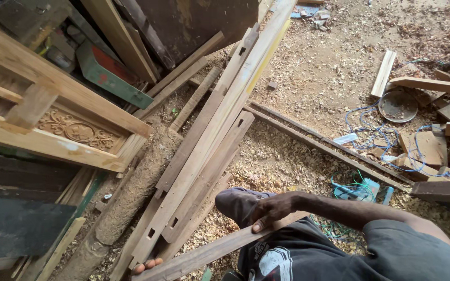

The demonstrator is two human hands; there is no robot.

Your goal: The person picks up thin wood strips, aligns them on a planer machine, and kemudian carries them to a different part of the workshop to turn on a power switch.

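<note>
Farthest left of the wooden slat (220, 248) I hold stands the carved door frame (53, 122), leaning among boards. Nearer the slat lies a rough log (131, 192), and just beside that the stack of mortised rails (204, 151), running up and away from the slat's lower end. My left hand (148, 265) shows only its fingertips, curled under that low end, so its grip is closed on the slat. The slat slants up across my lap, and my right hand (271, 211) lies over its upper part, fingers wrapped down on the face, clamped on it too. Right of the slat the floor (319, 73) is deep in shavings, with a tangle of blue wire (386, 143) and offcut blocks (433, 148). I judge the low end could knock the mortised rails if I swing it, and the left hold looks thin enough to slip.
</note>
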